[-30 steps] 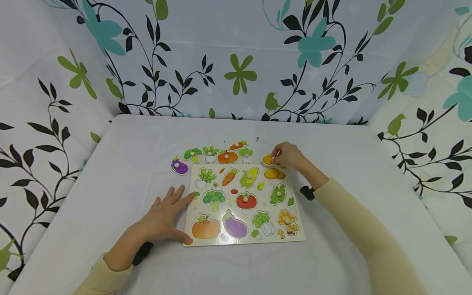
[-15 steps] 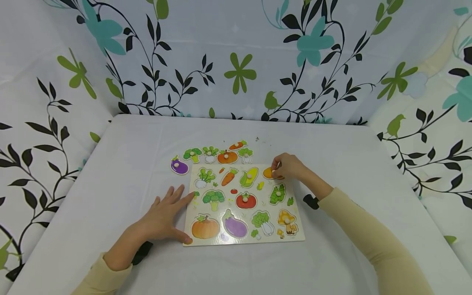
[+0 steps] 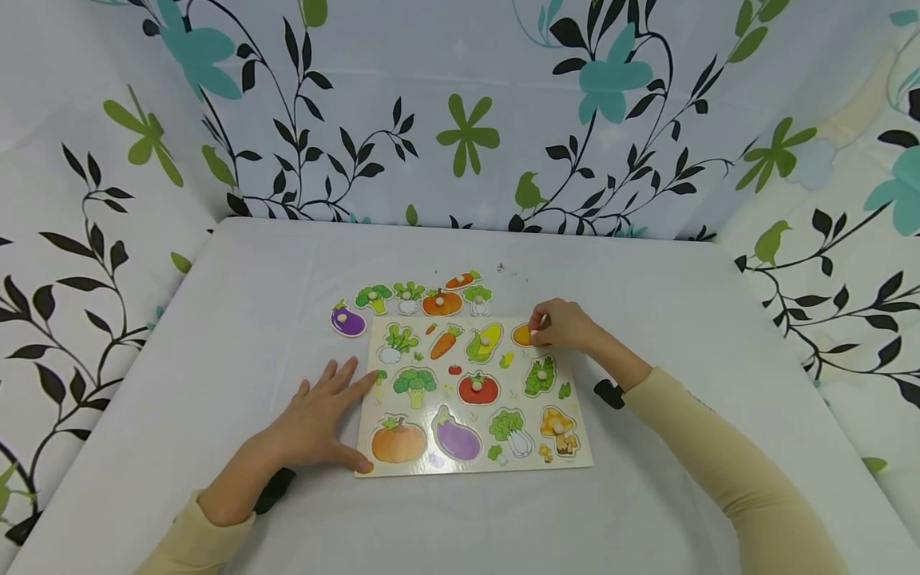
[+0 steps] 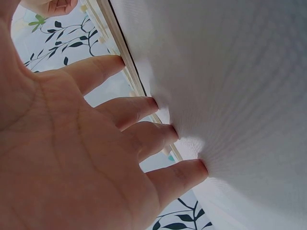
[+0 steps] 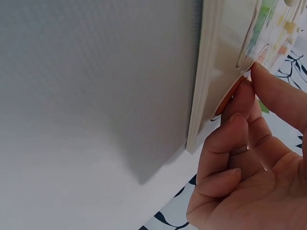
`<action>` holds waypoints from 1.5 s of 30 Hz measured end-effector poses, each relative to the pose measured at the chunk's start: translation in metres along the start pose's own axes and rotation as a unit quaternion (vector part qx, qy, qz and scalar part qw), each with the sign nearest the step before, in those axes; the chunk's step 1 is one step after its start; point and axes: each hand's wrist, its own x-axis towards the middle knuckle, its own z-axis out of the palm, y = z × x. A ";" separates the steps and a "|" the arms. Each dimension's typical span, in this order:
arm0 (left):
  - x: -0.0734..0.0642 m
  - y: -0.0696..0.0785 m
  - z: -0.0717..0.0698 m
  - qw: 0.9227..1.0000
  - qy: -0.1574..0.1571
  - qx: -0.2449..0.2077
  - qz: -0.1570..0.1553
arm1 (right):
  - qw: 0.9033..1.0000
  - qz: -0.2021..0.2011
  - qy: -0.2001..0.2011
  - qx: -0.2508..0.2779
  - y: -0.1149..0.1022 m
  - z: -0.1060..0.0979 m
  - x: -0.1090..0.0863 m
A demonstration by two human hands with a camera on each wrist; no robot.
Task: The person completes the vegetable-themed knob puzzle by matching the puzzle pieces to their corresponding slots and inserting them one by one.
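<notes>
A wooden vegetable peg puzzle board [image 3: 568,403] lies flat on the white cloth. My left hand [image 3: 312,423] rests at its left side with spread fingers, the thumb over the near corner; in the left wrist view several fingertips [image 4: 199,167] press the cloth beside the board's edge. At the far right corner my right hand [image 3: 564,326] pinches a yellow-orange potato-like puzzle piece [image 3: 521,335] over its matching picture. The right wrist view shows thumb and fingers at that piece [image 5: 229,99], tilted or flat against the board. The fingers hide much of it.
Loose pieces lie beyond the board's far edge: an eggplant [image 3: 348,321], a broccoli [image 3: 374,299], a white radish [image 3: 408,298], a pumpkin [image 3: 442,303], a carrot [image 3: 461,280] and a leafy green [image 3: 477,299]. Corn [image 3: 484,343], tomato [image 3: 478,389] and pea [image 3: 539,375] pieces sit in the board.
My right hand has brought the yellow-orange piece from beyond the board's far edge toward me, onto its matching picture. The left hand keeps its place on the board.
</notes>
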 end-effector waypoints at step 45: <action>-0.002 -0.005 0.001 1.000 0.009 -0.008 0.004 | 0.994 -0.074 -0.051 -0.061 -0.076 -0.005 0.080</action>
